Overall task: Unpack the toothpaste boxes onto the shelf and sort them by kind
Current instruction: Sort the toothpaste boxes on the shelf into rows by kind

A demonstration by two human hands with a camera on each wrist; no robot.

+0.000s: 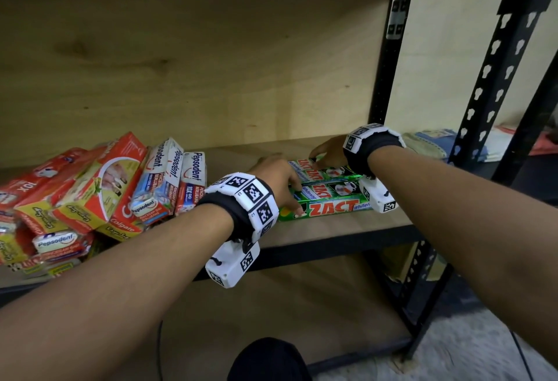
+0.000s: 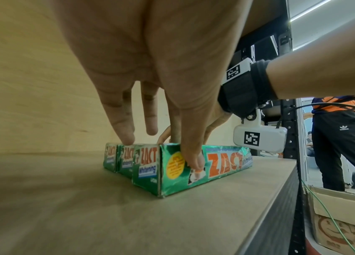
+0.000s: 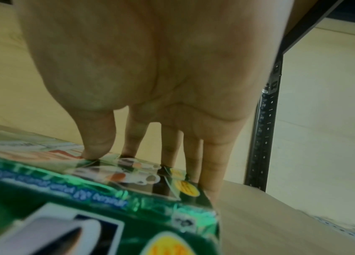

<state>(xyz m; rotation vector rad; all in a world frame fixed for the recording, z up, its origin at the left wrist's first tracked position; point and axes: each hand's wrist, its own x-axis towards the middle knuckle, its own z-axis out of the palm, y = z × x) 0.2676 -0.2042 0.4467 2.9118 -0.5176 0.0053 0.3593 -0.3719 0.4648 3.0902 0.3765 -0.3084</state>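
Three green Zact boxes (image 1: pixel 327 192) are seen lying side by side on the shelf (image 1: pixel 347 229), right of centre in the head view, their long sides touching. Their left ends are covered by the left hand (image 1: pixel 279 183), whose fingers are spread and straight, and their right ends by the right hand (image 1: pixel 329 152).

From the head view the count of three is hard to confirm; it is shown plainly in the left wrist view, where three end flaps (image 2: pixel 126 159) are lined up at mid-frame. Only there is the left thumb (image 2: pixel 194 160) seen pressed on the front face of the nearest box, with a fingertip (image 2: pixel 128 139) set on top of the row. In the right wrist view the right fingers (image 3: pixel 212 165) are shown extended down past the boxes' far end and the thumb (image 3: pixel 96 143) resting on top; nothing is gripped.

A heap of red Colgate boxes (image 1: pixel 99 187) and white Pepsodent boxes (image 1: pixel 169 175) is seen only by the head camera, at its left; their number cannot be counted. One cardboard carton (image 2: pixel 344 222) is shown at the lower right of the left wrist view, and one person (image 2: pixel 346 136) stands behind it.
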